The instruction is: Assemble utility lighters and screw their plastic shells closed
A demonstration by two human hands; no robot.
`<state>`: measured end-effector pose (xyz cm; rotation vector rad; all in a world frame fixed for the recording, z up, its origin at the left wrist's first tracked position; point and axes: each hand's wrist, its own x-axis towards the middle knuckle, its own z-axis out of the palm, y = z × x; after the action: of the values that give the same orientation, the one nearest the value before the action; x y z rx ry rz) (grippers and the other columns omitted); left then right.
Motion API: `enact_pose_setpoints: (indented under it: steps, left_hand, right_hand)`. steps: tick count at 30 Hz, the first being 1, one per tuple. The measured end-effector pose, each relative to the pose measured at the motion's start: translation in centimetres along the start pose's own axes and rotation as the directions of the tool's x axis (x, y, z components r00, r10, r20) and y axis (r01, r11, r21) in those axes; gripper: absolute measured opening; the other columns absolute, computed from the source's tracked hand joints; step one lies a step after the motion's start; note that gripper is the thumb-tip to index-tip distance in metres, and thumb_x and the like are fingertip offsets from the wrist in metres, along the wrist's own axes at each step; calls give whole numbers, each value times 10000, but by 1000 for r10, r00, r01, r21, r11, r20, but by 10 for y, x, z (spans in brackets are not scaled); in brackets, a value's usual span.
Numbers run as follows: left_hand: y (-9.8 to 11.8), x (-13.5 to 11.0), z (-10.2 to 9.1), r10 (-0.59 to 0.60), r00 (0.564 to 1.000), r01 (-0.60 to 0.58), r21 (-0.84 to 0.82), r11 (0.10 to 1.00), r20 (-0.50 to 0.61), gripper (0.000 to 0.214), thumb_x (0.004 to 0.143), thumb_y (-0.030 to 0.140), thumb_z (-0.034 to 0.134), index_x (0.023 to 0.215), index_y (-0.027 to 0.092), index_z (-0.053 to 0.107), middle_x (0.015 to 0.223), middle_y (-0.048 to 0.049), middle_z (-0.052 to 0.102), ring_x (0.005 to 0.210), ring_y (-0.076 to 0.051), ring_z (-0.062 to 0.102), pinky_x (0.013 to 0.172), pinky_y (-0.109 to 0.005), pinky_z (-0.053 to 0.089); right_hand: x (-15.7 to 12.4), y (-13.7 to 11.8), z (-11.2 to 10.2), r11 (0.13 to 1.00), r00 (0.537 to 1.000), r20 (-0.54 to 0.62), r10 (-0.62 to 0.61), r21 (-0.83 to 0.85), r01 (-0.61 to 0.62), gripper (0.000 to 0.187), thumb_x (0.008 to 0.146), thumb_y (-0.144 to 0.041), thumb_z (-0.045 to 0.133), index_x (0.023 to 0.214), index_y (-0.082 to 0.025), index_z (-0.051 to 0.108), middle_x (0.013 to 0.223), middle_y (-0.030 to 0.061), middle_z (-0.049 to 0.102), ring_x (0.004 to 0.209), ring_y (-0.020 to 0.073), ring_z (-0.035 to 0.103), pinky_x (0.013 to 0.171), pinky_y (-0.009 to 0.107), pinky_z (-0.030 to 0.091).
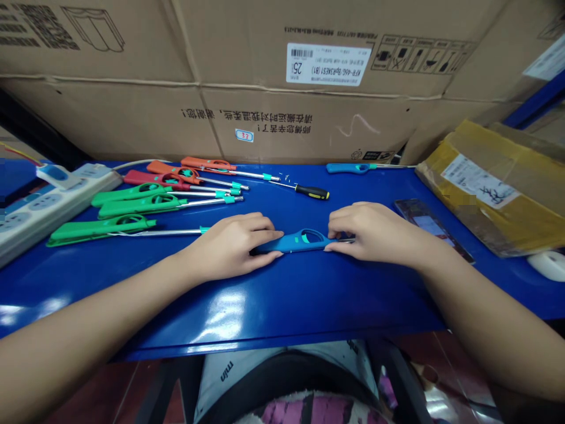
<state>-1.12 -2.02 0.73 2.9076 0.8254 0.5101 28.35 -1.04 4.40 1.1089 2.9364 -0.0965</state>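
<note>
A blue long-nozzle lighter [304,241] with a teal trigger lies flat on the blue table [273,300] in front of me. My left hand [232,246] is closed over its handle end. My right hand [375,232] pinches the other end, where the metal nozzle starts; the nozzle is hidden under my fingers. To the left lie several more lighters: green ones [132,206] nearest, red [150,178] and orange ones [207,164] behind them, all with metal tubes pointing right.
A black-handled screwdriver [309,191] lies behind my hands. Another blue lighter [353,168] rests by the cardboard boxes [282,76] at the back. A white power strip [44,200] sits far left, a phone [430,227], a yellow-taped parcel [494,182] and a white object [549,265] on the right.
</note>
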Motion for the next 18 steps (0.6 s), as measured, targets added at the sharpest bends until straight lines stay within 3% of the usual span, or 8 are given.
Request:
enact_pose_setpoints:
  steps: [18]
  left_hand:
    - [1, -1, 2, -61, 998, 60, -24, 998, -25, 311, 970, 359, 617, 1171, 153, 733, 1017, -96, 733, 929, -218, 699, 826, -330, 586]
  right_hand:
    - [1, 1, 3, 991, 997, 7, 77, 107, -78, 169, 908, -359, 710, 887, -202, 653, 903, 26, 710, 766, 177, 617, 628, 270, 339]
